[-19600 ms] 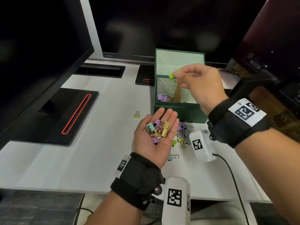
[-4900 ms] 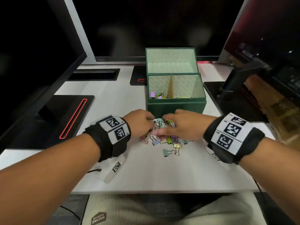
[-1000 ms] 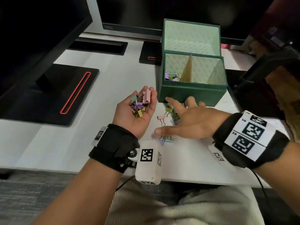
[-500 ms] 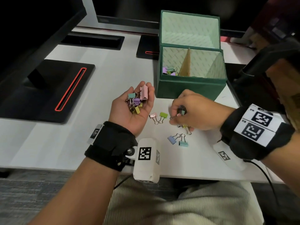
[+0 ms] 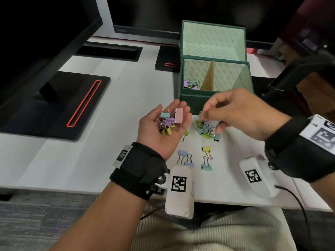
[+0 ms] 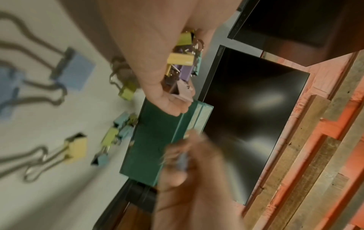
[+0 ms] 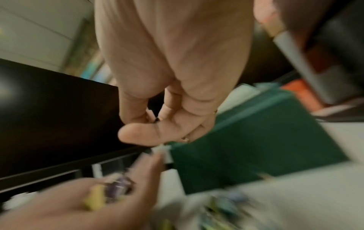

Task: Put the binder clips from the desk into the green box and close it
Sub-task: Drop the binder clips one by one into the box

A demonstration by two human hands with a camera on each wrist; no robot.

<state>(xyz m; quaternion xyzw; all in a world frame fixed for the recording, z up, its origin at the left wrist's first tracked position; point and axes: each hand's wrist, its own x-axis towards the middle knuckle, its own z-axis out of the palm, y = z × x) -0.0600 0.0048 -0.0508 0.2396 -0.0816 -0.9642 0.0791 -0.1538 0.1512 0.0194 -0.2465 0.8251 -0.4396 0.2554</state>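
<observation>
The green box (image 5: 190, 101) stands at the back of the white desk (image 5: 108, 151), its lid (image 5: 213, 42) upright behind it. A tan divider (image 5: 209, 77) splits the box, and a few binder clips (image 5: 191, 85) lie in the left compartment. My left hand (image 5: 172, 110) is palm up in front of the box, and a pile of coloured clips (image 5: 167, 122) rests on its relaxed fingers. My right hand (image 5: 210, 115) hovers just right of it, above a loose cluster of clips (image 5: 204, 130). In the right wrist view, thumb and fingers (image 7: 138, 133) pinch a small clip (image 7: 154, 118).
Several more clips (image 5: 186, 157) lie near the desk's front edge. A black monitor base with a red slit (image 5: 81, 105) sits at the left, and a smaller one (image 5: 166, 60) behind the box. A black monitor arm (image 5: 299, 69) stands at the right.
My right hand has lifted off the desk with a clip and moved up and left towards my left palm. The left hand stays palm up with its pile.
</observation>
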